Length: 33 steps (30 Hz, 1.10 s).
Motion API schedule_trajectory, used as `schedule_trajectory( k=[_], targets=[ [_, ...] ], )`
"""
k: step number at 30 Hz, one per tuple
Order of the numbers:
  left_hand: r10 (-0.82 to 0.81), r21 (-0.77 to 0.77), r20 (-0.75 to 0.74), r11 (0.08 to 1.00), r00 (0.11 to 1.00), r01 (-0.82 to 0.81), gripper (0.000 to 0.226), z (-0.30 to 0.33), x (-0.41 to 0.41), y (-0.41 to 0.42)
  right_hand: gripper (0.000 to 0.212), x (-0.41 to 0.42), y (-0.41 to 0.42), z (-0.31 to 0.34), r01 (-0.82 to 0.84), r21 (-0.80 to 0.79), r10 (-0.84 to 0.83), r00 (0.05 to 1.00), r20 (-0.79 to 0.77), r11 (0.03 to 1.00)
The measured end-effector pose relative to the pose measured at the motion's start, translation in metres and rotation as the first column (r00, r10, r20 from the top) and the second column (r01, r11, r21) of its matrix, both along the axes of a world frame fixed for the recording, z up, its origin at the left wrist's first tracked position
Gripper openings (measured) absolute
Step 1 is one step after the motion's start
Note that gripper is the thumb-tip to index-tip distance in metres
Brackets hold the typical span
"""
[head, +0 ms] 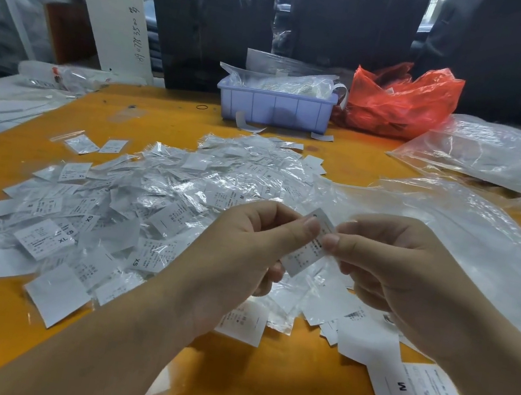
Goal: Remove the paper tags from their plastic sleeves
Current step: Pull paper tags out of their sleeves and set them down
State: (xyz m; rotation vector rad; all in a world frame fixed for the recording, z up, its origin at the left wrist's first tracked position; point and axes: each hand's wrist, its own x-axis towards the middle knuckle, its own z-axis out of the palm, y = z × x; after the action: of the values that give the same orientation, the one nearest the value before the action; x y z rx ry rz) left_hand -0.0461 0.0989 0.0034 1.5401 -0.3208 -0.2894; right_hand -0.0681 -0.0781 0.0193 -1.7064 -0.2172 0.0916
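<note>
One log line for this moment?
step: unsleeving | left hand: pinches tag | right hand: pinches tag | pile: on table

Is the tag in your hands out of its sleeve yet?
Cannot tell. Both hands, left and right, pinch the tag; no sleeve edge shows clearly around it.

Matt white paper tags (41, 239) lie in glossy, crinkled clear plastic sleeves (165, 189) on the smooth orange surface (256, 384), which is scuffed. Behind the pile stand a matt blue plastic bin (274, 109) and a shiny red plastic bag (403, 104).
</note>
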Motion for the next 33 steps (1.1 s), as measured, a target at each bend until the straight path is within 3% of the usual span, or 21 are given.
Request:
schedule_trajectory(
  k=[3, 8, 14, 18, 21, 29, 33],
  targets=[
    [0.016, -0.031, -0.018, 0.999, 1.000, -0.017, 0.011, 0.0006, 0.0013, 0.0010, 0.013, 0.0013, -0.0022, 0.0001, 0.017, 0.020, -0.016, 1.000, -0.024, 1.000],
    [0.026, 0.057, 0.124, 0.998, 0.992, -0.034, 0.011, 0.0010, 0.0012, 0.0037, 0.010, 0.0020, -0.0026, -0.0021, -0.060, 0.001, 0.060, 0.998, -0.035, 0.998],
    [0.018, 0.064, 0.162, 0.998, 0.987, -0.029, 0.012, 0.0006, 0.0006, 0.0022, 0.024, 0.0023, -0.0017, -0.0053, -0.137, -0.019, 0.136, 0.990, -0.031, 0.990],
    [0.011, 0.046, 0.130, 0.999, 0.991, -0.017, 0.026, 0.0001, 0.0013, 0.0031, 0.025, 0.0037, -0.0042, -0.0050, -0.116, -0.001, 0.116, 0.993, -0.036, 0.993],
    [-0.032, 0.010, 0.068, 0.999, 0.997, 0.031, 0.007, 0.0015, 0.0038, 0.0057, 0.032, 0.0050, -0.0082, -0.0024, -0.070, 0.068, 0.075, 0.995, -0.070, 0.995],
    [-0.052, 0.008, 0.106, 0.999, 0.993, 0.052, 0.010, 0.0003, 0.0032, 0.0051, 0.037, 0.0024, -0.0060, -0.0056, -0.117, 0.066, 0.123, 0.987, -0.106, 0.991],
    [-0.080, -0.025, 0.031, 0.996, 0.996, 0.081, 0.029, 0.0001, 0.0037, 0.0034, 0.038, 0.0016, -0.0032, -0.0046, -0.147, 0.100, 0.158, 0.981, -0.115, 0.984]
  ],
)
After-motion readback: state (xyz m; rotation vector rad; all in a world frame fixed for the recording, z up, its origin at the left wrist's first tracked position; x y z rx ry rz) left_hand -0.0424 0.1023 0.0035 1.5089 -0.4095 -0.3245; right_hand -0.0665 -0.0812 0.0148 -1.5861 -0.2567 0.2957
